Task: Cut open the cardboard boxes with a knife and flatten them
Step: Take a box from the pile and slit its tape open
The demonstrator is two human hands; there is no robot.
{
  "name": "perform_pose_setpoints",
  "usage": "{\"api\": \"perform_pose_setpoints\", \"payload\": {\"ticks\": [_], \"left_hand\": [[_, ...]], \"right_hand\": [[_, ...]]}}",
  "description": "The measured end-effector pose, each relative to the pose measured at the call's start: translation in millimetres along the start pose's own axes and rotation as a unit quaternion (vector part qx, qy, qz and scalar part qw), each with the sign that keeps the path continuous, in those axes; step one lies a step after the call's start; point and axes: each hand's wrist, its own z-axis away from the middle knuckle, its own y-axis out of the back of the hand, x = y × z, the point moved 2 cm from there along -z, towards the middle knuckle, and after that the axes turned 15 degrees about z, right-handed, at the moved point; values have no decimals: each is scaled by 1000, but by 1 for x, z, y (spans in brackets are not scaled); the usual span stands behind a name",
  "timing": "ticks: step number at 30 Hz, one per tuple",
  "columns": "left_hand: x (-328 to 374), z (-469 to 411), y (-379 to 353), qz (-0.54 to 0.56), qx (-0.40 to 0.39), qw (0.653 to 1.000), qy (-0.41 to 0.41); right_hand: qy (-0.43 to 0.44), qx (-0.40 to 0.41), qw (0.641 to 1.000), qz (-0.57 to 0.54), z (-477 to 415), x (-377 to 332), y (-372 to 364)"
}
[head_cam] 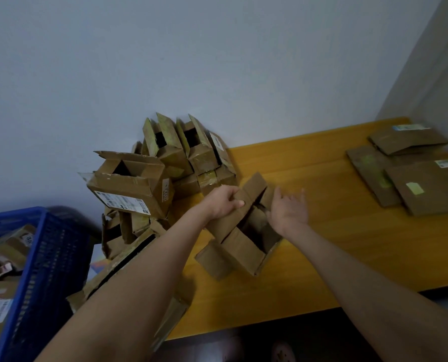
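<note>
The left hand [224, 203] has its fingers curled round the tall side flap of an open cardboard box [243, 248], thumb on the near face. The box sits between the two hands on the yellow table [335, 231], its mouth gaping upward. The right hand [289, 211] is spread loose at the box's far edge, holding nothing; I cannot tell if it touches. Beyond the left hand slumps a pile of boxes [139, 184]; flattened cardboard [424, 189] lies well off past the right hand, and a blue crate [48, 257] stands outside the left arm.
</note>
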Motion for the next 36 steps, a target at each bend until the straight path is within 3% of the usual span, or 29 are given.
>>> {"api": "perform_pose_setpoints", "payload": {"ticks": [3,6,8,10,13,16,22,28,33,36], "left_hand": [[1,3,2,-96,65,993,-7],[2,13,9,-166,237,956,-48],[1,17,10,-167,329,927,-73],[-4,19,8,-91,397,913,-38],[-15,18,-2,82,358,926,90],[-23,19,-10,154,318,923,154],[-31,22,-14,216,396,888,93],[-46,24,-21,403,300,864,35],[-43,18,-18,236,240,941,40],[-47,19,-17,133,252,955,87]], "right_hand": [[-25,-19,982,-188,-3,12,6],[-38,-30,947,-316,-6,19,7],[-56,-5,935,-350,-4,22,11],[-86,16,923,-375,-1,25,15],[-105,40,916,-386,0,32,22],[-98,62,912,-392,4,34,26],[-119,79,877,-460,12,41,21],[-163,66,834,-523,10,56,13],[-136,55,813,-564,13,52,16],[-102,57,790,-601,22,49,22]]}}
